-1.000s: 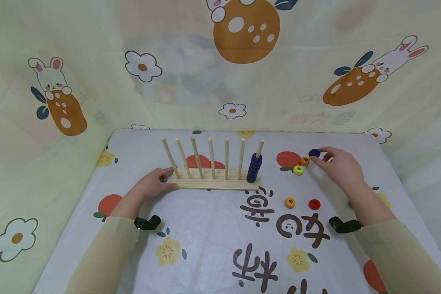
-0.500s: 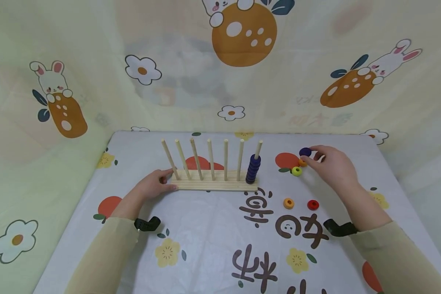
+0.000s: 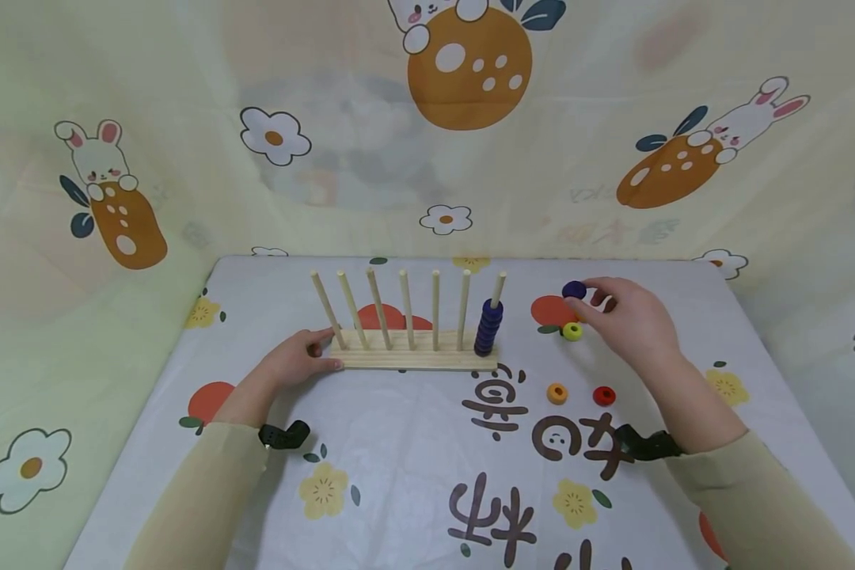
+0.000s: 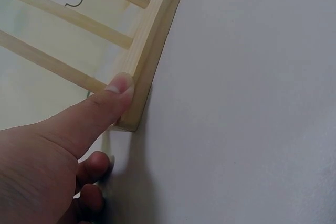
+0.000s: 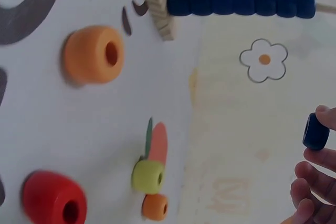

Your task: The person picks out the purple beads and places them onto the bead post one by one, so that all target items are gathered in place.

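A wooden rack (image 3: 413, 360) with a row of upright pegs stands on the table. Its rightmost peg carries a stack of dark blue beads (image 3: 488, 328); the other pegs are bare. At the rack's left end, my left hand (image 3: 295, 360) grips the base, thumb on the front edge in the left wrist view. Between thumb and fingertips, my right hand (image 3: 630, 321) pinches a single dark blue bead (image 5: 316, 131), held up off the table to the right of the rack. Below it lie a yellow-green bead (image 3: 573, 332) and an orange bead (image 5: 155, 206), mostly hidden in the head view.
Nearer to me on the table lie another orange bead (image 3: 557, 393) and a red bead (image 3: 604, 396). The tablecloth (image 3: 392, 443) is printed with fruit, flowers and writing. A patterned curtain (image 3: 356, 182) rises behind the table.
My right hand has moved left toward the rack, carrying the pinched blue bead past the orange and yellow-green beads. The left hand keeps its grip on the rack's end.
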`<state>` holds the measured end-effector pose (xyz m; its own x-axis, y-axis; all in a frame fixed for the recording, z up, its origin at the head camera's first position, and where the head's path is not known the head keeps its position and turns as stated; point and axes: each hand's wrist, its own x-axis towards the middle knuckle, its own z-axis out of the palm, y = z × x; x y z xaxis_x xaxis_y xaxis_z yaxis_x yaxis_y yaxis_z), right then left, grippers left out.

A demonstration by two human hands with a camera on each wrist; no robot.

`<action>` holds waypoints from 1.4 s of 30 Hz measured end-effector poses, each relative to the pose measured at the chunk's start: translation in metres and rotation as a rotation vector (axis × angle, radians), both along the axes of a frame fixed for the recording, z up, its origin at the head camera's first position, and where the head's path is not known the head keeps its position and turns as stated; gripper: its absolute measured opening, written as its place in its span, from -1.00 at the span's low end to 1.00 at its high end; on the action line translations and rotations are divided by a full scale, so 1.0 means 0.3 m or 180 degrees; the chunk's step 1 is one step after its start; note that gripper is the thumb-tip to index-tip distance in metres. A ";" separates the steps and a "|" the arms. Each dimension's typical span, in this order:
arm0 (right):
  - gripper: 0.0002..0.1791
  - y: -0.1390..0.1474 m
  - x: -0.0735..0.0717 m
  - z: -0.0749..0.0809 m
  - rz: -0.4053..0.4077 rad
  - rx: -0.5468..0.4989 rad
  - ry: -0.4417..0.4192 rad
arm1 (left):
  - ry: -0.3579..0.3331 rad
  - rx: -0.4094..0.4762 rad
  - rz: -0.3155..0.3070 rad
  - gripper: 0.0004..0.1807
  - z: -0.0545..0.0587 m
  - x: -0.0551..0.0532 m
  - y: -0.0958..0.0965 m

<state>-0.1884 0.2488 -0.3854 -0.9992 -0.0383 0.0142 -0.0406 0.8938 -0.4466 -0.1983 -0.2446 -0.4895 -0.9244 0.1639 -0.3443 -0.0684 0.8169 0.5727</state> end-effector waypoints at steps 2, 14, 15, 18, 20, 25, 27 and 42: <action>-0.16 -0.015 0.004 0.011 -0.0009 -0.0027 0.0026 | 0.0010 0.0003 -0.0006 -0.15 0.001 0.000 0.000; -0.25 -0.089 0.011 0.062 0.0062 -0.0120 0.0152 | 0.0018 0.0000 -0.0030 -0.15 -0.006 -0.002 -0.009; -0.26 -0.094 0.012 0.067 0.0075 -0.0122 0.0166 | 0.0021 -0.0006 -0.0029 -0.15 -0.006 -0.001 -0.009; -0.28 -0.107 0.014 0.081 0.0112 -0.0151 0.0215 | 0.0035 -0.0013 -0.0023 -0.15 -0.006 0.000 -0.010; -0.30 -0.116 0.016 0.090 0.0147 -0.0167 0.0280 | 0.0049 -0.0008 -0.0027 -0.16 -0.005 0.001 -0.011; -0.33 -0.142 0.021 0.112 0.0190 -0.0220 0.0388 | 0.0042 0.0007 -0.0044 -0.16 0.002 0.002 -0.008; -0.31 -0.153 0.023 0.122 0.0184 -0.0239 0.0371 | 0.0021 0.0013 -0.0039 -0.16 0.006 0.003 -0.006; -0.40 -0.225 0.047 0.186 0.0245 -0.0365 0.0509 | 0.0031 0.0034 -0.0025 -0.16 -0.006 -0.003 -0.008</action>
<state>-0.1743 0.1814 -0.3296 -0.9780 -0.1035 0.1809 -0.1853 0.8291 -0.5275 -0.1992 -0.2469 -0.4912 -0.9264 0.1748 -0.3334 -0.0564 0.8112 0.5820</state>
